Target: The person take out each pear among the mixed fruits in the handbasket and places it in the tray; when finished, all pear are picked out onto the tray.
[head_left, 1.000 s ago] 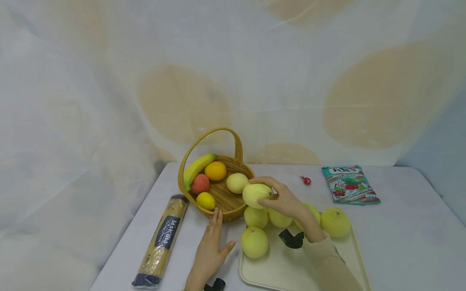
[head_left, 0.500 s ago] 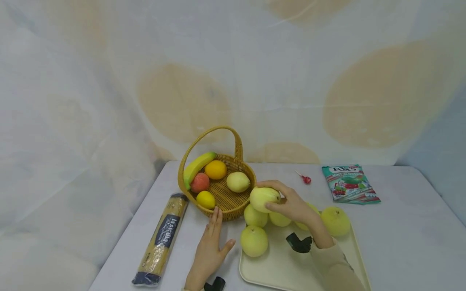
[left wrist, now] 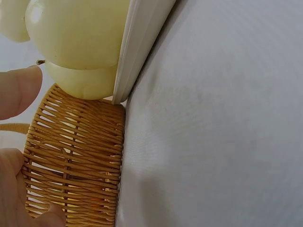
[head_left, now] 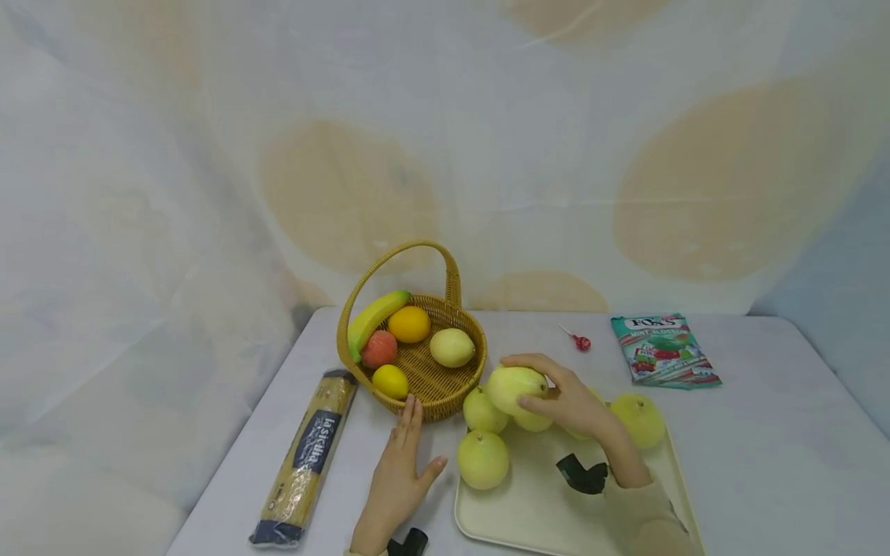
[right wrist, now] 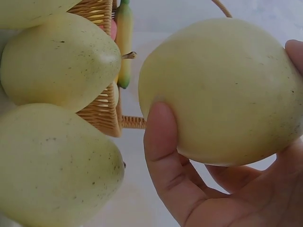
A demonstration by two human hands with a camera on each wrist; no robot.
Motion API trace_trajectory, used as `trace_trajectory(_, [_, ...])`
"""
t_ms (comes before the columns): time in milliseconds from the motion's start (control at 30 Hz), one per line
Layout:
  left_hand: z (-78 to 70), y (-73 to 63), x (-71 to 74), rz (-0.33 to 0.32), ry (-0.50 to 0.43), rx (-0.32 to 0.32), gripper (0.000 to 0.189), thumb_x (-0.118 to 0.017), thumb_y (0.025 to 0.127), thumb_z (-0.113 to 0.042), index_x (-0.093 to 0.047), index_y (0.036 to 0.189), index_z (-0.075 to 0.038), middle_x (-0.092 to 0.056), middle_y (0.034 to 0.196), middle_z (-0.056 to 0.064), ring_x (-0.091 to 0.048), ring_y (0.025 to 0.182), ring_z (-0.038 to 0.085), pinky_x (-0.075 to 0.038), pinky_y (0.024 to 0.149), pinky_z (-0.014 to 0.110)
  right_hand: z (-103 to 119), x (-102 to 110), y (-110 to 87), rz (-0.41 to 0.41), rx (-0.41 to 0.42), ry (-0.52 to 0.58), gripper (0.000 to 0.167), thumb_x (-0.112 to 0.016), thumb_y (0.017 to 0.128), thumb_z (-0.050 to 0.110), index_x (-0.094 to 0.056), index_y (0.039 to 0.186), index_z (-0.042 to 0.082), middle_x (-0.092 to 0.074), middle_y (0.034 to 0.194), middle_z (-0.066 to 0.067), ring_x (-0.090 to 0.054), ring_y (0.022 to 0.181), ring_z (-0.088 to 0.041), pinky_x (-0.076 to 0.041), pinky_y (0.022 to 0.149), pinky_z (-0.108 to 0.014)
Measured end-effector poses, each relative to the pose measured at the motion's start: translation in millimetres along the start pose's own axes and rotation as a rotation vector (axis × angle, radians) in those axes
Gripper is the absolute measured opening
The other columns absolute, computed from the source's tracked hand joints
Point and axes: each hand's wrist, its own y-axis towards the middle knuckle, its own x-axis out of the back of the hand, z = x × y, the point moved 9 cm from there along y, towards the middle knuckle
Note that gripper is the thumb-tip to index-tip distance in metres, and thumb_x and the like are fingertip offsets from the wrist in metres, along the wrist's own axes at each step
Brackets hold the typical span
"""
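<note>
My right hand (head_left: 573, 398) grips a pale yellow-green pear (head_left: 516, 388) above the far left part of the cream tray (head_left: 542, 513). In the right wrist view, thumb and fingers curl round this pear (right wrist: 220, 92). Several similar pears, one of them a pear (head_left: 483, 460) near the tray's left edge, rest on the tray. My left hand (head_left: 398, 483) has straight fingers, their tips touching the near rim of the wicker basket (head_left: 445, 409). Inside the basket lie a banana (head_left: 375, 320), an orange (head_left: 409, 324), a red peach-like fruit (head_left: 379, 350), a lemon (head_left: 391, 381) and another pear (head_left: 452, 347).
A long pack of spaghetti (head_left: 306, 459) lies left of the basket. Behind the tray are a red lollipop (head_left: 582, 343) and a green bag of sweets (head_left: 665, 351). The basket's tall handle (head_left: 399, 251) arches over its back. A patterned cloth hangs behind the table.
My right hand has drawn back from the basket's right rim, moving right and toward me over the tray with the pear in its grip. The left hand has stayed at the basket rim.
</note>
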Motion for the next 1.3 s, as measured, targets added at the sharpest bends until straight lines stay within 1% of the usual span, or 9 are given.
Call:
trace_trajectory(100, [-0.1, 0.1, -0.5, 0.008, -0.008, 0.006, 0.088, -0.065, 0.09, -0.041, -0.017, 0.155, -0.007, -0.013, 0.163, 0.013, -0.026, 0.146, 0.034, -0.03, 0.115, 0.056, 0, 2, -5.1, -0.001, 0.01, -0.003, 0.047, -0.066, 0.092, 0.015, -0.052, 0.137, 0.017, -0.05, 0.142, -0.012, -0.046, 0.119, 0.007, -0.054, 0.084, -0.026])
trace_trajectory(300, [0.6, -0.3, -1.0, 0.014, -0.011, 0.013, 0.088, -0.065, 0.09, -0.041, -0.018, 0.155, -0.007, -0.013, 0.163, 0.013, -0.024, 0.147, 0.033, -0.029, 0.115, 0.055, 0, 5, -14.8, -0.002, 0.019, -0.034, 0.046, -0.067, 0.091, 0.015, -0.054, 0.135, 0.018, -0.054, 0.139, -0.011, -0.046, 0.117, 0.006, -0.053, 0.083, -0.024])
trace_trajectory(567, [2.5, -1.3, -1.8, 0.019, -0.016, 0.022, 0.088, -0.065, 0.09, -0.041, -0.017, 0.155, -0.007, -0.012, 0.164, 0.012, -0.024, 0.147, 0.033, -0.029, 0.116, 0.054, 4, 7, -23.5, -0.017, 0.049, -0.089, 0.047, -0.067, 0.091, 0.013, -0.054, 0.135, 0.018, -0.057, 0.137, -0.009, -0.047, 0.118, 0.005, -0.047, 0.093, -0.023])
trace_trajectory(767, [2.9, -0.4, -2.8, 0.011, -0.02, 0.015, 0.089, -0.065, 0.09, -0.041, -0.015, 0.156, -0.009, -0.012, 0.164, 0.011, -0.024, 0.147, 0.033, -0.029, 0.116, 0.055, 2, 7, -28.4, -0.015, 0.031, -0.084, 0.048, -0.067, 0.091, 0.013, -0.053, 0.136, 0.018, -0.055, 0.138, -0.009, -0.046, 0.118, 0.005, -0.045, 0.095, -0.021])
trace_trajectory(1033, [2.1, 0.0, -2.0, 0.008, -0.017, 0.009, 0.089, -0.065, 0.089, -0.041, -0.016, 0.156, -0.008, -0.013, 0.163, 0.013, -0.025, 0.147, 0.033, -0.03, 0.115, 0.055, -1, 6, -31.5, -0.013, 0.023, -0.08, 0.048, -0.067, 0.091, 0.014, -0.053, 0.137, 0.018, -0.055, 0.137, -0.01, -0.047, 0.117, 0.005, -0.046, 0.093, -0.021])
trace_trajectory(1300, [3.9, -1.0, -3.2, 0.026, -0.02, 0.029, 0.089, -0.065, 0.09, -0.04, -0.015, 0.156, -0.01, -0.011, 0.164, 0.011, -0.024, 0.147, 0.033, -0.029, 0.116, 0.054, -3, 6, -32.2, -0.008, 0.013, -0.081, 0.048, -0.067, 0.091, 0.015, -0.053, 0.137, 0.018, -0.055, 0.138, -0.01, -0.048, 0.116, 0.004, -0.047, 0.091, -0.022])
